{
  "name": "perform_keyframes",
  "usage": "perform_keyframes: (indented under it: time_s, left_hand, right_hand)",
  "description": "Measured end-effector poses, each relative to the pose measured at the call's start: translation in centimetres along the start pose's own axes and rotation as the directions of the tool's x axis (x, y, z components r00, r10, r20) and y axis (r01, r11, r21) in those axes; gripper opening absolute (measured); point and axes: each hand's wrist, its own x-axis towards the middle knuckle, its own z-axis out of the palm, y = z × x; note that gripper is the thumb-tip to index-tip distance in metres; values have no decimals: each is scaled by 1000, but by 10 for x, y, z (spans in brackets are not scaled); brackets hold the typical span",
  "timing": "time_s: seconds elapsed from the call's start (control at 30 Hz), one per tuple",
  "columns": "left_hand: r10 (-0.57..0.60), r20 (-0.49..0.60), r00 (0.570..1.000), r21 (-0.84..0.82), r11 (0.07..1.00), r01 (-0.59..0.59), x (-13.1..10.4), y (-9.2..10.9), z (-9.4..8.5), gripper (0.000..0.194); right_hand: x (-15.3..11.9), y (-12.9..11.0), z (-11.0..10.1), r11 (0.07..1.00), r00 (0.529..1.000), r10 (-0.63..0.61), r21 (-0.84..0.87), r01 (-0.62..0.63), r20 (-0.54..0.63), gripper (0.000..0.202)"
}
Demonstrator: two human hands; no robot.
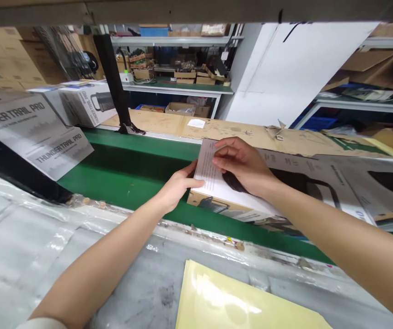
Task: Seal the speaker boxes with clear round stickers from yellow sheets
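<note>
A white printed cardboard box [247, 198], with a picture of a black product on it, lies on the green conveyor belt [127, 187]. My left hand [177, 187] grips the box's left end, its thumb on the top edge and its fingers round the end face, partly hidden. Over the box's top near that end is my right hand [242, 164]. Its fingers are curled, and thumb and fingertips come together close to the printed text. Whatever they may pinch is too small or hidden to make out. A stack of glossy yellow sheets [237, 299] lies on the plastic-covered table [131, 283] in front of me.
Another printed box [378, 187] adjoins on the right. Further boxes [31, 128] stand at the left, behind a black post [112, 77] and a slanting black bar [18, 160]. Beyond the belt runs a brown cardboard-covered surface [162, 121]. An overhead beam [196, 11] crosses the top.
</note>
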Motion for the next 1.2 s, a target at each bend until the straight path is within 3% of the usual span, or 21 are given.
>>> perform_keyframes:
  time_s: [0.17, 0.43, 0.7, 0.9, 1.1, 1.2]
  left_hand:
    - [-36, -102, 994, -23, 999, 33, 0, -16, 9, 61]
    - [-27, -148, 989, -74, 997, 16, 0, -22, 9, 66]
    - [62, -135, 989, -76, 994, -73, 3, -23, 1, 59]
    - [22, -170, 985, -86, 996, -37, -1, -19, -1, 60]
    - [32, -158, 987, -85, 995, -46, -6, -18, -5, 61]
    - [20, -177, 984, -55, 998, -31, -6, -20, -10, 59]
  right_hand:
    - [25, 4, -8, 978, 993, 20, -209, 5, 117, 40]
    - [61, 9, 5, 930, 949, -105, -309, 200, 298, 30]
    - [74, 15, 16, 910, 940, -79, -361, 204, 331, 31]
    - [76, 23, 22, 877, 937, -120, -408, 254, 327, 28]
    - [75, 35, 23, 789, 962, -220, -550, 272, 161, 25]
    - [65, 33, 18, 705, 918, -326, -590, 394, 224, 29]
